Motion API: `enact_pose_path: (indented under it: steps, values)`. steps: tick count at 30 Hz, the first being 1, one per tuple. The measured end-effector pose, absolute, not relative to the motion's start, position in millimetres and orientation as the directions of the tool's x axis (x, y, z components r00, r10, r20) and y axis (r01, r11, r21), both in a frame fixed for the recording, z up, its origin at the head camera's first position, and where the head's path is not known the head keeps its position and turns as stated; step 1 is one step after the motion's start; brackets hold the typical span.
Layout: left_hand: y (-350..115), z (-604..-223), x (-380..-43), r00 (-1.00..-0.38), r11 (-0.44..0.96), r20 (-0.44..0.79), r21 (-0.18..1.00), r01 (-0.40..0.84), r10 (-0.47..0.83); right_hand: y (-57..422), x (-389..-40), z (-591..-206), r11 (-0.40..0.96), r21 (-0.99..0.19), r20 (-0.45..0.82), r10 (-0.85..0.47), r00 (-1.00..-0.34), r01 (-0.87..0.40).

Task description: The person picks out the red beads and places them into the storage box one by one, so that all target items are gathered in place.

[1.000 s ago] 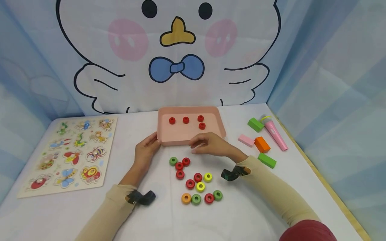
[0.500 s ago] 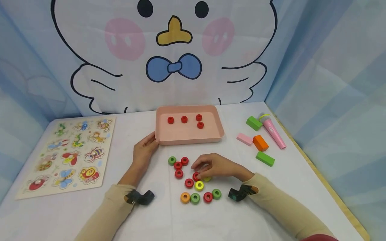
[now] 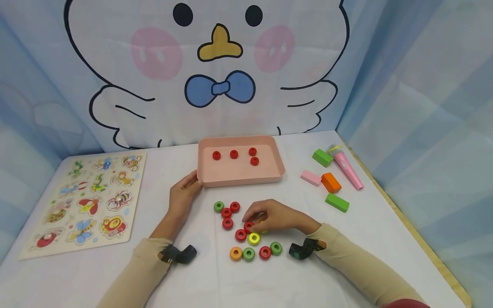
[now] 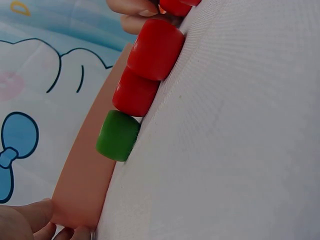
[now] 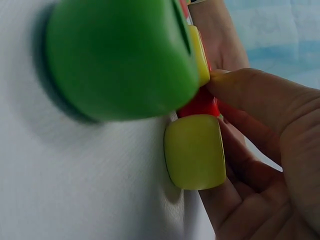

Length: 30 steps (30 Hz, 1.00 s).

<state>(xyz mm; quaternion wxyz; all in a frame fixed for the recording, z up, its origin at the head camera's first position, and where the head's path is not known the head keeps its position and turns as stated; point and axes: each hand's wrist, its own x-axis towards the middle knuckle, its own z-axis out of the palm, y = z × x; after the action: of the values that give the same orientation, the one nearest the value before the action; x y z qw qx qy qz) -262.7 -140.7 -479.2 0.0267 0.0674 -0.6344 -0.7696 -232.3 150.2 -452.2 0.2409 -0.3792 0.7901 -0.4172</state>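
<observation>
My left hand (image 3: 183, 196) holds the front left corner of a pink tray (image 3: 242, 181), its thumb and fingers at the tray wall. Several red beads (image 3: 233, 154) lie inside the tray. In front of it, my right hand (image 3: 275, 215) pinches a red bead (image 3: 247, 226) in a loose group of beads on the table. In the right wrist view, a yellow bead (image 5: 196, 152) stands beside those fingers, and a large green bead (image 5: 120, 60) fills the foreground. The left wrist view shows a green bead (image 4: 118, 136) and red beads (image 4: 156, 50) near the tray.
An insect puzzle board (image 3: 84, 205) lies at the left. To the right are green blocks (image 3: 337, 202), an orange block (image 3: 331, 182), a pink block (image 3: 310, 178) and a pink toy microphone (image 3: 346, 167). A printed curtain (image 3: 231, 119) hangs behind the tray.
My right hand has moved from the tray's front edge down to the beads and now pinches a red one. My left hand stays at the tray corner.
</observation>
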Motion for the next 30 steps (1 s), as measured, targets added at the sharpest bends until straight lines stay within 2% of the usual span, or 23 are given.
enact_pose_path:
  steps: [6, 12, 16, 24, 30]
  values:
    - [-141, -479, -263, -0.99, -0.195, -0.064, 0.98, -0.038, -0.128, 147, -231, -448, 0.362, -0.837, -0.07, -0.814, -0.577, -0.41]
    - [-143, -478, -262, -0.988, -0.165, -0.069, 0.985, -0.047, -0.135, 145, -232, -449, 0.339, -0.809, -0.024, -0.835, -0.549, -0.48]
    - [-143, -478, -262, -0.988, -0.196, -0.072, 0.98, -0.045, -0.135, 143, -234, -451, 0.326, -0.798, -0.005, -0.844, -0.537, -0.507]
    - [-140, -481, -261, -0.99, -0.223, -0.067, 0.974, -0.038, -0.123, 147, -246, -450, 0.38, -0.798, -0.027, -0.798, -0.602, -0.468]
    - [-141, -480, -263, -0.99, -0.201, -0.067, 0.979, -0.042, -0.122, 157, -272, -431, 0.401, -0.792, 0.005, -0.75, -0.662, -0.46]
